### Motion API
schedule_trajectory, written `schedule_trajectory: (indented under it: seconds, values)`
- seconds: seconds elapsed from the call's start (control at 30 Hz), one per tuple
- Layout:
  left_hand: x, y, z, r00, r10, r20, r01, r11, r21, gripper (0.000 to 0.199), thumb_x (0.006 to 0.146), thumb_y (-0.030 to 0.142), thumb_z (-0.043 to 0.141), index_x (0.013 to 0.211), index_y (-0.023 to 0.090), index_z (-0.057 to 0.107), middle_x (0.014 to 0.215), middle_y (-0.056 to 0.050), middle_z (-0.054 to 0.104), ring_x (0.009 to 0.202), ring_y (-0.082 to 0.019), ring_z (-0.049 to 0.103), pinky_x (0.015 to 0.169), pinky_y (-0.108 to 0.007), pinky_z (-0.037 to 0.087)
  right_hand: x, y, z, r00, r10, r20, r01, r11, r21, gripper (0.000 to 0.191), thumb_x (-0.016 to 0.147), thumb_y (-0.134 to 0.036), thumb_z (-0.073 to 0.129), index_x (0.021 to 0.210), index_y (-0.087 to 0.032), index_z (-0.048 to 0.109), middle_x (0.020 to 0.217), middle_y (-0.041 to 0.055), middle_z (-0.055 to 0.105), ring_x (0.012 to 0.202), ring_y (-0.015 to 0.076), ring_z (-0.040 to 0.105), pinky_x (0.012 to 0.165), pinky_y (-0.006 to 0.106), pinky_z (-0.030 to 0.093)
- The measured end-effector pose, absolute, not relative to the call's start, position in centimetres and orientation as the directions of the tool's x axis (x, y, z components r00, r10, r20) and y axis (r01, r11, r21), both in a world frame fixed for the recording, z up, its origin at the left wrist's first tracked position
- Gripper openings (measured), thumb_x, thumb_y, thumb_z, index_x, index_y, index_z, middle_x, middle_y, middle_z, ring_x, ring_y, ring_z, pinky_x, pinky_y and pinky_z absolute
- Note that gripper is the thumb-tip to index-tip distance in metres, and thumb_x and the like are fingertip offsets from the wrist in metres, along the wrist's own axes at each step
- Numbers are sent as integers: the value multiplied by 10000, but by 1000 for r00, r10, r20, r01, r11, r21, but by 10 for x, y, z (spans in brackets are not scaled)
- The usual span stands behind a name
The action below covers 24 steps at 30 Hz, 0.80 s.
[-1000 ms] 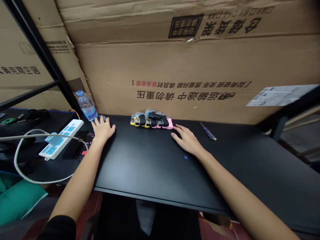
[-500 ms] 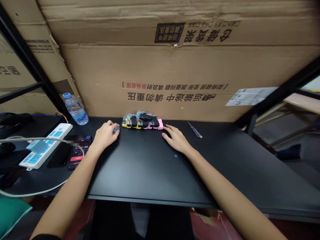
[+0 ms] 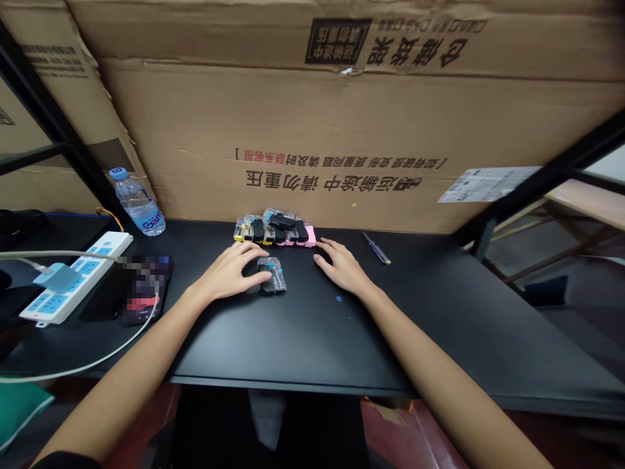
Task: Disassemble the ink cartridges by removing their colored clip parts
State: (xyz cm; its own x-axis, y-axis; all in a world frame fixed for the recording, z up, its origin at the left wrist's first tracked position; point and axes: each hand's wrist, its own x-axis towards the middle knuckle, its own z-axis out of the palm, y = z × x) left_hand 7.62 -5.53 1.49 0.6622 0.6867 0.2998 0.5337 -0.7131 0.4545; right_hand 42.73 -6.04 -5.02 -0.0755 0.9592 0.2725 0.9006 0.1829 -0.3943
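Observation:
A clear and black ink cartridge (image 3: 273, 276) with blue markings lies in front of the others on the black table. My left hand (image 3: 232, 270) is at its left side, thumb against the cartridge, index fingertip by its top edge, and fingers apart. Behind it a row of ink cartridges (image 3: 273, 229), some yellow, some pink, stands against the cardboard, with one black-topped piece lying across the top. At the pink right end of that row rests my right hand (image 3: 342, 264), fingers spread on the table and holding nothing.
A screwdriver (image 3: 377, 249) lies right of my right hand. On the left are a water bottle (image 3: 140, 202), a white power strip (image 3: 100, 260) with a plug and cable, and a phone (image 3: 146, 293). A cardboard sheet (image 3: 195, 111) walls off the table's back.
My left hand has moved right and nearer to me, bringing the clear cartridge from the left of the row to the front of it. My right hand stays by the row's end.

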Motion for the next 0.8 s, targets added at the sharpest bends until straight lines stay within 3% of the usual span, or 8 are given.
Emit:
schedule_trajectory:
  seconds: [0.1, 0.2, 0.27, 0.37, 0.47, 0.67, 0.8]
  values:
    - [86, -64, 10, 699, 687, 196, 543, -689, 480, 730, 897, 662, 780, 1507, 304, 602, 1482, -101, 638, 1334, -354, 594, 1142, -566, 489, 415, -71, -35, 48, 870, 491, 840, 231, -490, 367, 1022, -347, 553, 1280, -191, 762, 1383, 173, 739, 1311, 348, 684, 1169, 584, 515]
    - [93, -68, 4, 714, 676, 181, 523, -687, 504, 810, 842, 555, 850, 1551, 302, 551, 1492, -106, 633, 1331, -363, 593, 1153, -582, 487, 394, -86, -17, 97, 713, 695, 756, 401, -517, 295, 1065, -332, 530, 1192, -230, 777, 1219, 132, 785, 1195, 317, 713, 1125, 566, 545]
    - [96, -68, 1, 715, 657, 238, 473, -706, 528, 823, 830, 432, 855, 1568, 282, 522, 1516, -114, 617, 1352, -357, 579, 1176, -568, 488, 377, -94, -10, -82, 751, 655, 637, 545, -545, 310, 1071, -372, 576, 1313, -262, 736, 1247, 115, 775, 1173, 300, 724, 1078, 541, 585]
    - [96, -65, 0, 695, 609, 382, 368, -758, 538, 857, 816, 338, 850, 1587, 257, 484, 1548, -133, 592, 1405, -354, 548, 1224, -555, 470, 356, -103, -15, -372, 787, 493, 469, 617, -632, 736, 963, -491, 777, 1618, -291, 509, 1554, 150, 621, 1328, 323, 678, 1087, 529, 609]
    - [95, -64, 2, 687, 546, 479, 278, -806, 522, 872, 827, 335, 850, 1603, 268, 457, 1570, -136, 578, 1440, -354, 532, 1250, -570, 451, 345, -106, -24, -435, 780, 451, 404, 616, -676, 995, 900, -533, 846, 1722, -306, 334, 1661, 166, 524, 1394, 346, 650, 1109, 551, 609]
    - [95, -69, 11, 672, 492, 553, 177, -832, 526, 876, 798, 351, 885, 1574, 265, 485, 1535, -138, 615, 1402, -349, 568, 1204, -573, 504, 350, -107, -21, -391, 738, 550, 421, 675, -606, 1013, 854, -544, 878, 1705, -301, 386, 1622, 159, 582, 1388, 368, 661, 1087, 545, 626]
    - [95, -73, 14, 666, 533, 522, 167, -788, 592, 816, 816, 350, 871, 1546, 260, 519, 1492, -125, 650, 1325, -307, 632, 1145, -498, 559, 360, -109, -17, -348, 736, 580, 384, 677, -628, 839, 937, -688, 714, 1633, -261, 519, 1553, 155, 657, 1337, 370, 701, 1093, 518, 609]
